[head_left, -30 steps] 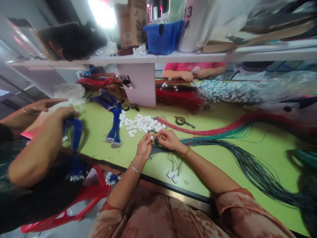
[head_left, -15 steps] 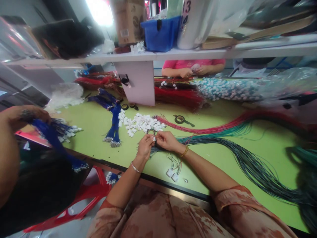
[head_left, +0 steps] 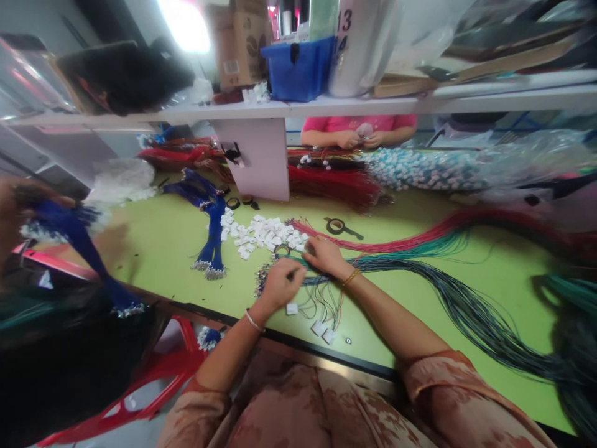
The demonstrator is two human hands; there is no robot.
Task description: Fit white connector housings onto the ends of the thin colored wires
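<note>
My left hand [head_left: 282,283] is curled closed above the table's front part, beside the bare ends of a bundle of dark wires [head_left: 396,264]. Whatever is between its fingers cannot be made out. Just below it lies a white connector [head_left: 291,308] with thin wires running from it. My right hand [head_left: 325,255] reaches over the green wires, its bent fingertips at the ends of the red wires [head_left: 373,245] and the edge of a pile of white connectors [head_left: 265,233]. Its fingers look pinched together, their contents hidden. Two wired white connectors [head_left: 323,331] rest nearer the front edge.
Blue wire bundles [head_left: 213,239] lie left of the pile, and a black tape roll [head_left: 336,226] behind the red wires. On the left, a co-worker's hand [head_left: 28,199] holds another blue bundle. A shelf [head_left: 186,113] with a blue bin [head_left: 301,70] crosses above the table.
My hands were together at a white connector; now they are apart. The right has moved toward the red wire ends, the left down slightly. A wired connector now lies below my left hand.
</note>
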